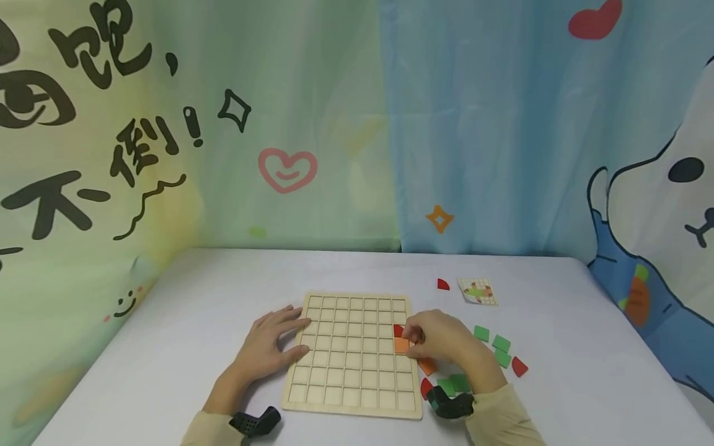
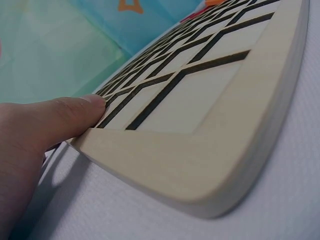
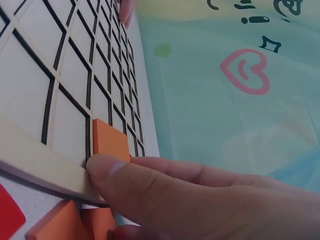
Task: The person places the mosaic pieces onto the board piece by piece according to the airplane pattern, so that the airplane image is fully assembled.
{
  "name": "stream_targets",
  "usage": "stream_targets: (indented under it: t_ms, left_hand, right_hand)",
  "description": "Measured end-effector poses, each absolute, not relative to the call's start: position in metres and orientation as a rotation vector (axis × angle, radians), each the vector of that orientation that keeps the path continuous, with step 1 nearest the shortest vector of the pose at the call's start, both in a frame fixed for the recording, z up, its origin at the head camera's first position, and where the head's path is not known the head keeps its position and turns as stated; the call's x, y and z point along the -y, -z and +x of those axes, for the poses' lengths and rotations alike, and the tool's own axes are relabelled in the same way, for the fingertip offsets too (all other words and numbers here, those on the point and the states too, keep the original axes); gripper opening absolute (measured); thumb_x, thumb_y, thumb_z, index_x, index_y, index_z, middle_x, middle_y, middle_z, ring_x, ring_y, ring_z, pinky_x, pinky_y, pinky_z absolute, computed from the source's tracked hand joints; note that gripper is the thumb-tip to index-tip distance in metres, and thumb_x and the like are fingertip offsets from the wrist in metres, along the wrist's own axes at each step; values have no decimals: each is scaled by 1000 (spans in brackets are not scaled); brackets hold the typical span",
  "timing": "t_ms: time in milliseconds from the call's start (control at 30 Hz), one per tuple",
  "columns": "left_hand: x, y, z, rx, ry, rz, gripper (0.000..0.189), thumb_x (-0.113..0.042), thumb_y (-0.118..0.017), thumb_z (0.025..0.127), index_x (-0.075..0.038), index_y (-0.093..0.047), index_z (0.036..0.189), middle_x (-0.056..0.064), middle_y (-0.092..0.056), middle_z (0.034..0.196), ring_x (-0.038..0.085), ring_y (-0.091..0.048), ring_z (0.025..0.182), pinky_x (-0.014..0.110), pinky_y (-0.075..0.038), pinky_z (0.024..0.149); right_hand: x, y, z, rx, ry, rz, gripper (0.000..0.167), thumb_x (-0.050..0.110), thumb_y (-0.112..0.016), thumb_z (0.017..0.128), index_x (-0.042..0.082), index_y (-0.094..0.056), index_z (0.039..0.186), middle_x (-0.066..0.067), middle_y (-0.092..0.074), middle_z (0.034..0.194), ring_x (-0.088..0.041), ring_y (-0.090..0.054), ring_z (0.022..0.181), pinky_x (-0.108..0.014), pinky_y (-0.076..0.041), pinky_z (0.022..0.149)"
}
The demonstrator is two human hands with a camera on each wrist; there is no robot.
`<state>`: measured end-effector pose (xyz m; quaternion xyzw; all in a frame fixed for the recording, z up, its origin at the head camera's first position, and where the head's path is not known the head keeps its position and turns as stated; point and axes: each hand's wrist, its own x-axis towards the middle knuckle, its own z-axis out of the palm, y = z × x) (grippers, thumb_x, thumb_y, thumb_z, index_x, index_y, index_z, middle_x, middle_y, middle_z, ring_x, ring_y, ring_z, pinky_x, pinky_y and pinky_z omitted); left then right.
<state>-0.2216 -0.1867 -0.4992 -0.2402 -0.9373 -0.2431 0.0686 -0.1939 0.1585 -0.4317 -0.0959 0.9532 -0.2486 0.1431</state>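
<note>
A wooden board (image 1: 350,409) with a grid of square recesses lies on the white table. My left hand (image 1: 263,347) rests along its left edge with fingers spread; in the left wrist view the thumb (image 2: 75,114) touches the rim. At the right-hand column, my right hand (image 1: 443,337) pinches an orange square tile (image 3: 111,142) between thumb and forefinger. That tile lies over a recess near the board's right border. Just beyond it, a red rounded piece (image 1: 398,331) sits in the same column, partly covered by the fingers.
Loose pieces lie right of the board: an orange tile (image 1: 427,366), a red piece (image 1: 426,388) and green squares (image 1: 460,383) under the right wrist. Farther right are more green squares (image 1: 481,333) and a red piece (image 1: 519,367). A pattern card (image 1: 477,291) lies behind, beside a red quarter-circle (image 1: 443,284).
</note>
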Motion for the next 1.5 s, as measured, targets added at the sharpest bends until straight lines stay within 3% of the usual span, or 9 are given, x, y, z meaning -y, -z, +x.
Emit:
stream_targets:
  t_ms: [467, 900, 1233, 1500]
  left_hand:
    - [188, 496, -230, 2816, 728, -759, 55, -55, -65, 81, -28, -59, 129, 2, -50, 143, 27, -37, 139, 53, -23, 112]
    - [187, 491, -231, 2811, 729, -766, 55, -52, -66, 80, -25, -61, 128, 4, -50, 143, 29, -38, 138, 55, -24, 112]
    - [188, 494, -228, 2821, 717, -756, 55, -53, -65, 80, -26, -61, 128, 4, -50, 143, 28, -38, 138, 55, -24, 113]
    - [189, 497, -224, 2820, 732, -766, 54, -52, -66, 81, -26, -61, 128, 4, -51, 142, 28, -39, 138, 55, -24, 112]
  right_hand:
    - [-155, 424, -197, -2848, 471, -307, 14, 25, -80, 75, 23, -76, 88, 14, -61, 77, -7, -51, 72, -30, -47, 68]
    - [-160, 424, -201, -2831, 505, -304, 20, 29, -81, 74, 24, -77, 93, 15, -62, 78, -6, -52, 73, -29, -45, 67]
    - [-168, 424, -199, -2780, 665, -397, 17, 21, -77, 78, 18, -76, 94, 12, -61, 76, -8, -51, 70, -25, -45, 63]
    - [-164, 428, -199, -2798, 613, -322, 34, 25, -77, 79, 16, -72, 111, 5, -51, 72, -11, -47, 64, -24, -38, 55]
